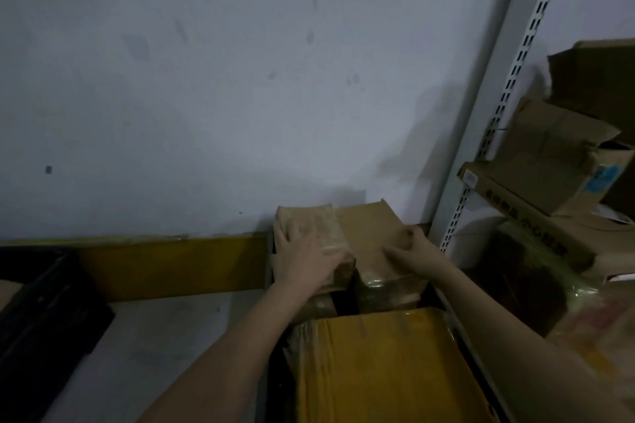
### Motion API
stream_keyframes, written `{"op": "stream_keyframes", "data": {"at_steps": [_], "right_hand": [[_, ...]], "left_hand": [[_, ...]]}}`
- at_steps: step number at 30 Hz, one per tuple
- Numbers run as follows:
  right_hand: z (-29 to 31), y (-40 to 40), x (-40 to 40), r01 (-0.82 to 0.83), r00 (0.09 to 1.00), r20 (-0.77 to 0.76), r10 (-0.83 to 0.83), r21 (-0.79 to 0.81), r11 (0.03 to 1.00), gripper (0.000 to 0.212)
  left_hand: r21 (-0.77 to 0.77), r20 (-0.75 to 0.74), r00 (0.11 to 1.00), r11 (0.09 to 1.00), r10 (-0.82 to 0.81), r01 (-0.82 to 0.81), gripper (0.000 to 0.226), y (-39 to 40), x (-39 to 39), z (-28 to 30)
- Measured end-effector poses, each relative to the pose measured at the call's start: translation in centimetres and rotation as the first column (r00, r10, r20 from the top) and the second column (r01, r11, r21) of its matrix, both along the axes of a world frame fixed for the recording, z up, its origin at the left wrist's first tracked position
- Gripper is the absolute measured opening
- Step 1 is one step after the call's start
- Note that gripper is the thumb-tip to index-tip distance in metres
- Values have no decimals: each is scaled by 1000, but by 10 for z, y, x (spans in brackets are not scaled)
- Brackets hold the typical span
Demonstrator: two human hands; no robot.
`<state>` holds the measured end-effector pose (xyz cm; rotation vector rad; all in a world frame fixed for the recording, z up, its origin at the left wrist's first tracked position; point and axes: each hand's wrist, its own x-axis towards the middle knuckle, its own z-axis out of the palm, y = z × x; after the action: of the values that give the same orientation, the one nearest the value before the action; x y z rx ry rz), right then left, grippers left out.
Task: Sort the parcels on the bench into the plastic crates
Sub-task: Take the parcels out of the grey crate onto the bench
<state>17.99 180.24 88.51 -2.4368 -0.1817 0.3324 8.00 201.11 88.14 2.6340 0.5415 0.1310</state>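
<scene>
A brown cardboard parcel (371,230) wrapped with clear tape sits at the far end of a crate (269,271), against the wall. My left hand (302,257) lies flat on the parcel's taped left part, fingers spread. My right hand (412,252) grips the parcel's right edge with curled fingers. Nearer to me in the same crate lies a large yellow parcel (385,367) with tape over it. Below the brown parcel, dark gaps and other wrapped parcels show.
A black plastic crate (44,312) stands at the left on the grey bench (165,336). A yellow band (171,264) runs along the wall's base. A white slotted shelf upright (488,134) rises at right, with cardboard boxes (549,154) stacked on the shelves.
</scene>
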Motion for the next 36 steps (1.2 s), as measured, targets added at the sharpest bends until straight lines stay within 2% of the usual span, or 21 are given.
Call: {"op": "stream_keyframes", "data": {"at_steps": [2, 4, 5, 7, 10, 16, 23, 30, 36], "right_hand": [[-1, -5, 4, -34, 999, -2, 34, 42, 999, 90], [-4, -11, 7, -48, 998, -32, 53, 144, 988, 89], [-8, -15, 9, -35, 996, -74, 52, 217, 976, 90], [-19, -21, 10, 3, 987, -153, 55, 353, 936, 91], [-30, -23, 12, -13, 984, -156, 87, 425, 905, 88], [-42, -23, 15, -30, 996, -61, 67, 467, 884, 74], [-27, -28, 12, -9, 996, -67, 51, 515, 857, 71], [36, -25, 20, 31, 997, -70, 23, 675, 738, 66], [69, 4, 18, -1, 1000, 2, -1, 700, 714, 65]], "left_hand": [[-52, 183, 982, 998, 34, -25, 89, -2, -3, -7], [-307, 414, 885, 948, 211, -82, 75, 1, -6, -10], [-444, 434, 841, 889, 323, -113, 76, 2, -8, -10], [-630, 319, 826, 755, 464, -181, 84, 5, -13, -12], [-757, 185, 846, 622, 500, -202, 86, 6, -16, -17], [-775, 209, 853, 613, 478, -153, 72, 1, -20, -19], [-828, 241, 820, 551, 519, -106, 60, -5, -25, 1], [-772, 431, 687, 633, 585, -55, 59, 17, -41, 50], [-711, 463, 667, 694, 584, -113, 62, 53, -63, 75]]}}
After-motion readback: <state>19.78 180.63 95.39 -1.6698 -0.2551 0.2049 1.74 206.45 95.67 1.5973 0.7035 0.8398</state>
